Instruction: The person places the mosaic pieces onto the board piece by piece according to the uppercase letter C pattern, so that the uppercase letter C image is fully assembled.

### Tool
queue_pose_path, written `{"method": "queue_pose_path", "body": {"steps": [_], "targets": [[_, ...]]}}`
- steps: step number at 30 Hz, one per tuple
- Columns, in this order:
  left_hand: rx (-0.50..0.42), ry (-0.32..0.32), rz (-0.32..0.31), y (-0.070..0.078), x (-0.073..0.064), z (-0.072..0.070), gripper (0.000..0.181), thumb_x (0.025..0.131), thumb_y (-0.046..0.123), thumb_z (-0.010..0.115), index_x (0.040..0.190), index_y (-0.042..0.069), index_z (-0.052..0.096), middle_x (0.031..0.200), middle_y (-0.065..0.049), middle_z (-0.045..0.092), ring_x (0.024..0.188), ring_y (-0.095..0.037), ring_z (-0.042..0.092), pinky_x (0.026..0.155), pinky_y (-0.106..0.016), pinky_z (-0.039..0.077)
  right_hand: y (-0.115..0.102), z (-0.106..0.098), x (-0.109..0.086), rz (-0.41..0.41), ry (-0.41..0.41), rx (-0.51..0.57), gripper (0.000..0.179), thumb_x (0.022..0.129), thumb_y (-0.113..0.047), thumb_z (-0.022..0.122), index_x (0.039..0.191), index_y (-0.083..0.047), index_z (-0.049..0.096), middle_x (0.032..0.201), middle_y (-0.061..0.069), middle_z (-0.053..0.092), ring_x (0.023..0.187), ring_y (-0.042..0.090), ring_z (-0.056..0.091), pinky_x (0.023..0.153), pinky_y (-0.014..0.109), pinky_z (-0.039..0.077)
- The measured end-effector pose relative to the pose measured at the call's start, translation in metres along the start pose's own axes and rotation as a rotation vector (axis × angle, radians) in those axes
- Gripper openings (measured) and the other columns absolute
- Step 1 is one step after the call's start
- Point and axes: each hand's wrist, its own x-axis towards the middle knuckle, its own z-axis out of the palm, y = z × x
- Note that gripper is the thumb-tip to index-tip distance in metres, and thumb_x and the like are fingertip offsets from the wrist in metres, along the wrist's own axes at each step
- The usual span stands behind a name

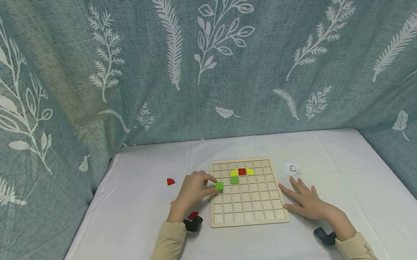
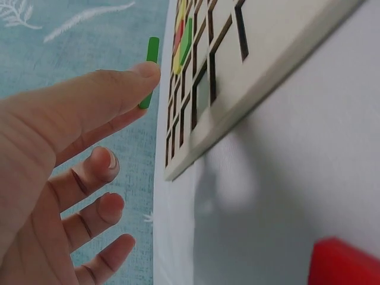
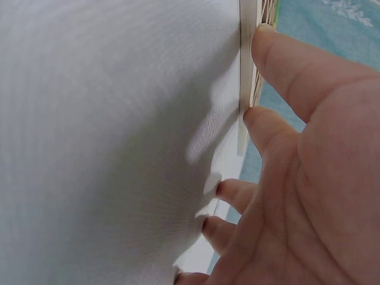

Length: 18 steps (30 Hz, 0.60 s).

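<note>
- A white cloth covers the tabletop under the grid board; beyond the board hangs a blue-green curtain with pale leaf prints.
- Set in the board's far part are a red square between two yellow pieces, and a green square just nearer me.
- A small printed card lies right of the board's far part.
- My left grip is nearly closed, thumb and finger pinching a green tile raised off the board at its left edge; my other fingers curl loosely.
- My right grip is spread wide and holds nothing; thumb and forefinger touch the board's right edge.
- Left of the board lie a red piece, a second red piece partly behind my wrist camera, and an orange bit mostly hidden by my wrist.
- The card's pattern is too small to make out.
</note>
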Motion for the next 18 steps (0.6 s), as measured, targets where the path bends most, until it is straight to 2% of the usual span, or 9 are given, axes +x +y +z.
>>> {"method": "queue_pose_path", "body": {"steps": [6,13,18], "targets": [[-0.022,-0.01,0.018,0.006,0.003,0.003,0.023,0.073,0.032,0.077,0.093,0.022,0.073,0.067,0.002,0.049,0.071,-0.011,0.038,0.068,-0.031,0.028,0.002,0.001,0.0,-0.007,0.004,-0.002,0.065,0.089,-0.044,0.054,0.143,-0.013,0.036,0.149,0.03,0.011,0.134,0.054,0.002,0.095,0.073,-0.005],[-0.008,-0.007,0.066,0.012,0.008,0.01,0.022,0.073,0.033,0.077,0.092,0.021,0.073,0.065,0.0,0.052,0.067,-0.011,0.04,0.063,-0.027,0.029,0.003,0.001,0.0,-0.007,0.001,0.003,0.065,0.089,-0.045,0.054,0.143,-0.013,0.036,0.149,0.03,0.011,0.134,0.054,0.002,0.095,0.073,-0.006],[0.012,-0.014,0.058,0.017,0.011,0.015,0.022,0.073,0.034,0.077,0.09,0.021,0.073,0.065,0.003,0.051,0.067,-0.01,0.04,0.065,-0.028,0.03,0.003,0.002,0.0,-0.007,0.002,0.001,0.066,0.088,-0.045,0.054,0.143,-0.013,0.036,0.149,0.03,0.011,0.134,0.054,0.002,0.096,0.073,-0.005]]}}
